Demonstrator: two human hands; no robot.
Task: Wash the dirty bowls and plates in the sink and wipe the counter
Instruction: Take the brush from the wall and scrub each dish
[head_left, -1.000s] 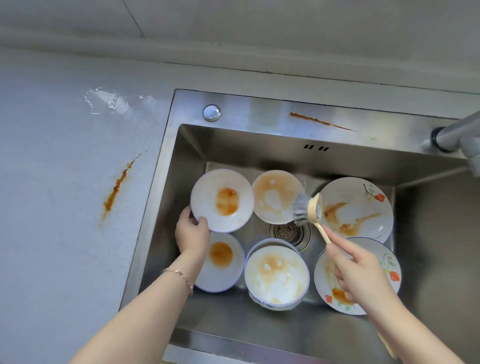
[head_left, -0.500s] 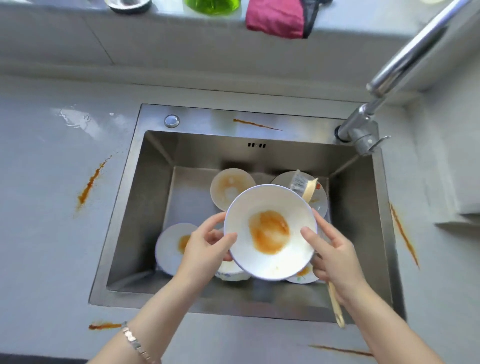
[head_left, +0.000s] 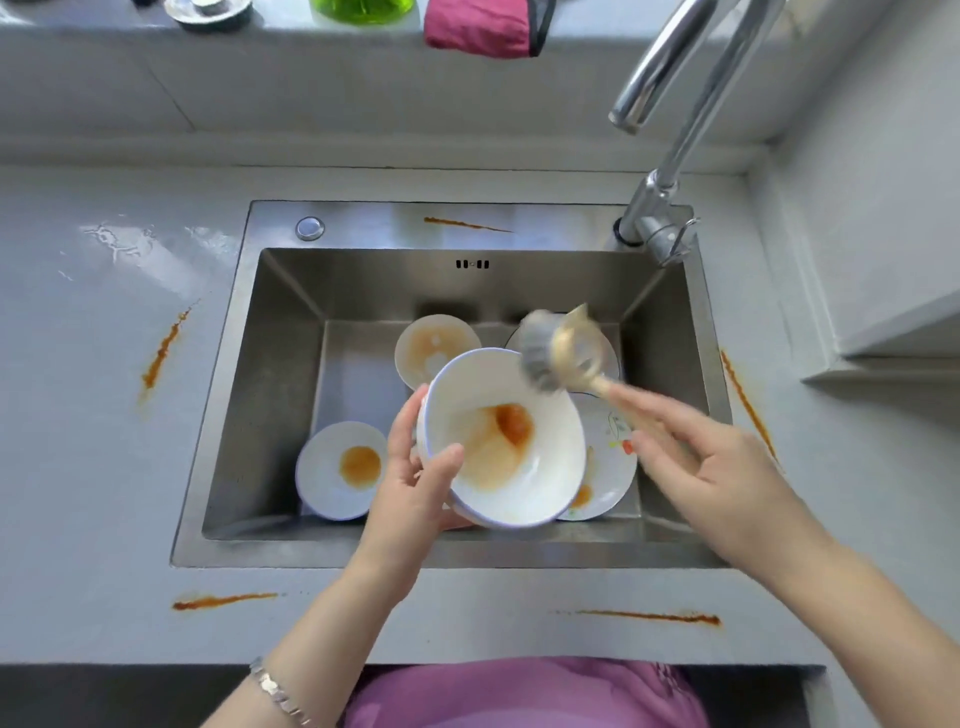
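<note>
My left hand (head_left: 415, 480) grips the left rim of a white bowl (head_left: 540, 467) with a smeared orange stain, held tilted above the steel sink (head_left: 244, 395). My right hand (head_left: 696, 467) holds the handle of a dish brush (head_left: 558, 356), whose blurred grey bristles sit at the bowl's upper right rim. Below in the sink lie a small stained plate (head_left: 332, 473), a stained bowl (head_left: 434, 345) and a flower-patterned plate (head_left: 608, 457); another plate is mostly hidden behind the brush.
Orange streaks mark the grey counter at the left (head_left: 163, 351), front left (head_left: 223, 601), front right (head_left: 649, 617), right (head_left: 745, 400) and the sink's back ledge (head_left: 465, 224). A faucet (head_left: 670, 156) rises at back right. A red cloth (head_left: 483, 26) and green item (head_left: 361, 9) sit on the sill.
My left hand lifted the stained bowl out of the sink and tilted it. My right hand swung the brush to the bowl's rim, and the stain is now smeared.
</note>
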